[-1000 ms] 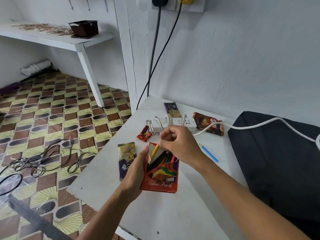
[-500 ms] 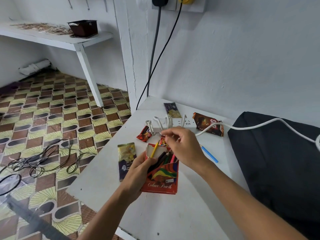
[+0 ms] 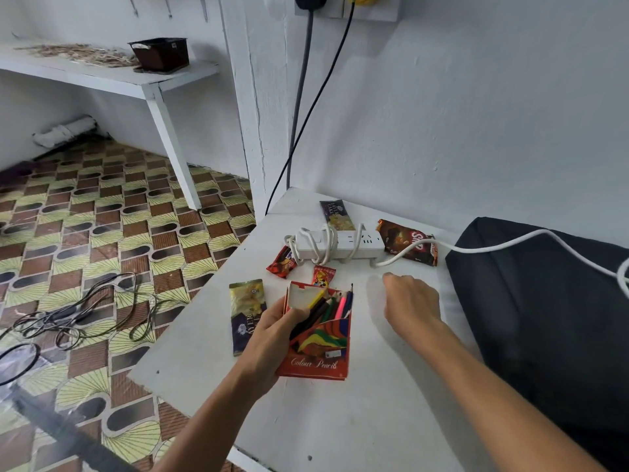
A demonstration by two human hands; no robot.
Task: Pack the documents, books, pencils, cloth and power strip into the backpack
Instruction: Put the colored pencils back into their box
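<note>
A red "Colour Pencils" box point(image 3: 316, 356) lies open on the white table point(image 3: 340, 420), with several coloured pencils point(image 3: 335, 303) sticking out of its top. My left hand point(image 3: 272, 335) grips the box by its left edge. My right hand point(image 3: 412, 304) hovers low over the table just right of the box, fingers curled downward; the blue pencil seen earlier on that spot is hidden under it. The white power strip point(image 3: 340, 245), cord wound round it, lies behind the box. The black backpack point(image 3: 544, 318) sits on the right, and the strip's white cord point(image 3: 493, 245) runs across it.
Snack packets lie around the strip: a gold one point(image 3: 246, 311) left of the box, a purple one point(image 3: 335, 214) and a brown one point(image 3: 406, 241) by the wall, two small red ones point(image 3: 282, 262). Black cables point(image 3: 78, 315) tangle on the patterned floor at left.
My right hand left the yellow pencil in the box and moved right and down over the spot where the blue pencil lay. My left hand kept hold of the box.
</note>
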